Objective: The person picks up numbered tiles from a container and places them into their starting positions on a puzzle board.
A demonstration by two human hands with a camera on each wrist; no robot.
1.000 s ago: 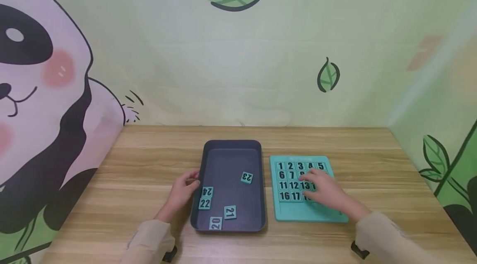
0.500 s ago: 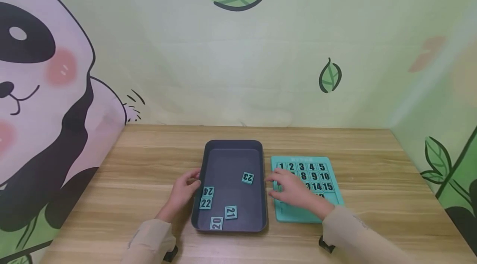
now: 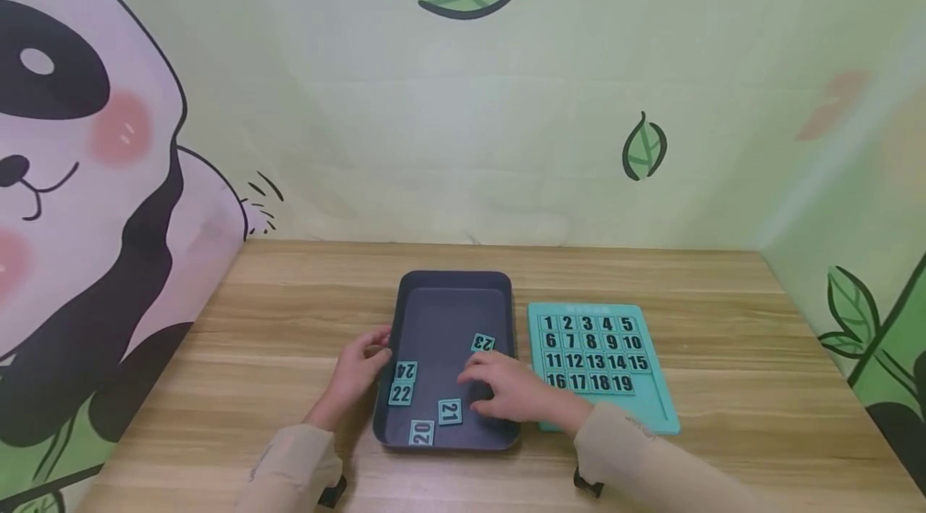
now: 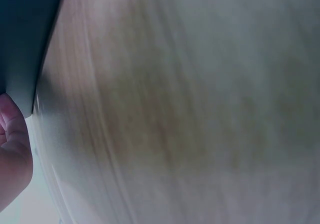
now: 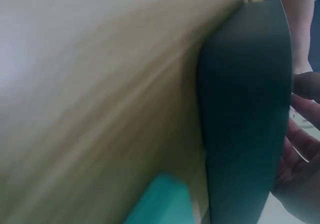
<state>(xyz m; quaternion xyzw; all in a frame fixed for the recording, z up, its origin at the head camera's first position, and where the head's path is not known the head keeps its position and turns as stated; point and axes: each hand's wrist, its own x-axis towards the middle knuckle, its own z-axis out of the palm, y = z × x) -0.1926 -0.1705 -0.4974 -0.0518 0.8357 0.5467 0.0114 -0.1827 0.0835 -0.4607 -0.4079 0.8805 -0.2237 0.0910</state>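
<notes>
My left hand [image 3: 356, 372] rests at the left rim of a dark blue tray [image 3: 437, 281], thumb tip at the rim; in the left wrist view that hand [image 4: 14, 149] shows beside the tray wall. Over the tray's right part, my right hand [image 3: 510, 387] hovers with thumb and fingers apart and nothing between them. It overlaps the lower edge of number tile 23 [image 3: 482, 342]. Tile 21 [image 3: 450, 412] lies just left of its fingertips. Along the left side lie tiles 24 [image 3: 406, 371] and 22 [image 3: 401, 394], with tile 20 [image 3: 422, 432] near the front.
Right of the tray lies a teal number board [image 3: 654, 414] with tiles 1 to 19 in rows; my right forearm crosses its lower left corner. Both stand on a wooden table [image 3: 289, 280] backed by a printed cloth [image 3: 463, 135] with leaves and a panda.
My right hand has moved left from the board, across the tray's right rim, to over the tray, uncovering the board's tiles. My left hand stays at the tray's left rim.
</notes>
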